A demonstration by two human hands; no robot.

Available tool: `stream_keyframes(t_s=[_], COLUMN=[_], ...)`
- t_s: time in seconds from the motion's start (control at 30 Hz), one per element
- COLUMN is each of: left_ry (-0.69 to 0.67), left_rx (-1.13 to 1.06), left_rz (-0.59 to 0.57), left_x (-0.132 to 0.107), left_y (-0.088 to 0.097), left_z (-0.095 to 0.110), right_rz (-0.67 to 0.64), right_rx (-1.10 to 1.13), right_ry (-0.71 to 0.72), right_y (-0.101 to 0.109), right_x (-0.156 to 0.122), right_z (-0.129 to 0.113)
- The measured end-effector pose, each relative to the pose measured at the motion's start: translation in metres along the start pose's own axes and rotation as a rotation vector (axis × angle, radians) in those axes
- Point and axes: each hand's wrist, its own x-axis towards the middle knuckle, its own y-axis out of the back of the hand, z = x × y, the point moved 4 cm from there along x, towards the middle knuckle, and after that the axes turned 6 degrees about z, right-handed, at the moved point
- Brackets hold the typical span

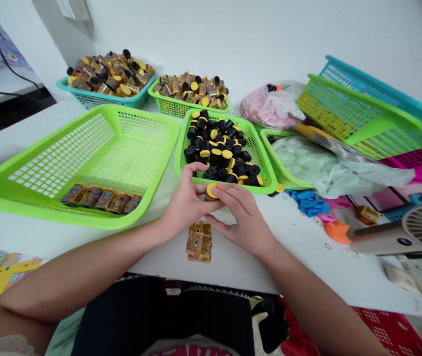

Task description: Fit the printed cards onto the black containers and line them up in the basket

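Just in front of the green basket [259, 189] of black tubes [218, 148], we hold a yellow-capped tube [211, 191] cap-up between both hands, our left hand [186, 201] curled around it, our right hand [243, 220] pressing closed fingers against its right side.

A yellow-capped black tube [211, 191] sits between the hands, black tubes with yellow caps fill a lime-green basket [259, 153], orange-and-yellow printed labels [199, 241] lie on the white surface [300, 257], and wrapped tubes in the same busy print [102, 198] line a larger lime-green basket [21, 198].
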Motion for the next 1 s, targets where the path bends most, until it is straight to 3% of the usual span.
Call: stream_keyframes(t_s=[0.1, 0.23, 0.4, 0.53, 0.6, 0.67, 0.8, 0.9, 1.0], left_ry=[0.035, 0.143, 0.154, 0.182, 0.102, -0.095, -0.525, -0.598, -0.545], left_rx=[-0.126, -0.196, -0.172, -0.174, -0.135, 0.008, 0.589, 0.886, 1.094], left_rz=[-0.072, -0.284, -0.423, -0.459, -0.433, -0.343, -0.086, 0.047, 0.152], left_x=[-0.002, -0.012, -0.016, -0.015, -0.012, -0.009, -0.019, -0.039, -0.054], left_y=[-0.010, -0.023, -0.019, -0.015, -0.015, -0.013, 0.002, 0.035, 0.090], left_z=[0.000, -0.002, 0.001, 0.003, 0.007, 0.016, 0.054, 0.086, 0.115], right_rz=[0.042, 0.125, 0.088, 0.059, 0.075, 0.101, 0.125, 0.052, -0.193], right_rx=[0.022, 0.172, 0.294, 0.238, 0.167, 0.117, 0.042, -0.017, -0.090], right_ry=[-0.040, -0.029, -0.060, -0.001, 0.062, 0.114, -0.009, -0.179, -0.363], right_y=[-0.001, 0.002, 0.001, 0.001, 0.001, 0.002, 0.016, 0.028, 0.020], right_x=[-0.002, -0.005, -0.004, -0.003, -0.004, -0.005, 0.007, 0.027, 0.051], right_z=[-0.002, -0.011, -0.017, -0.015, -0.015, -0.016, -0.015, 0.006, 0.049])
